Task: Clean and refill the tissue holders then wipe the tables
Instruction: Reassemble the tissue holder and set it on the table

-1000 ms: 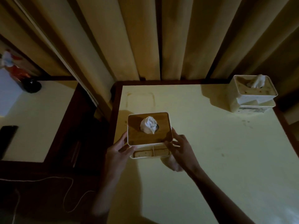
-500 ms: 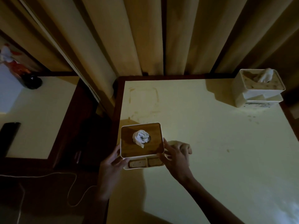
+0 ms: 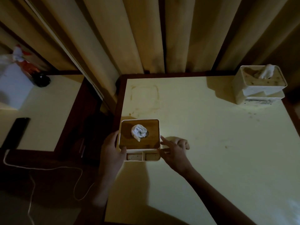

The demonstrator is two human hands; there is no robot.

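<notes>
A white tissue holder [image 3: 142,157] with a brown wooden lid and a crumpled white tissue [image 3: 139,134] poking from its hole sits at the left edge of the yellow table [image 3: 203,143]. My left hand [image 3: 112,151] grips its left side. My right hand [image 3: 173,153] rests on its right side with thumb and forefinger, the other fingers curled; whether they hold anything I cannot tell. A second white tissue holder [image 3: 259,88], stained, stands at the far right corner.
A square stain mark [image 3: 144,98] lies on the table beyond the held holder. Curtains [image 3: 146,38] hang behind. A second table on the left carries a black remote [image 3: 16,132], a white box [image 3: 13,88] and a dark bottle [image 3: 41,79]. A cable [image 3: 53,168] trails across the floor.
Both hands have drawn the wooden-lidded holder toward me and to the left, away from the square stain, up to the table's left edge.
</notes>
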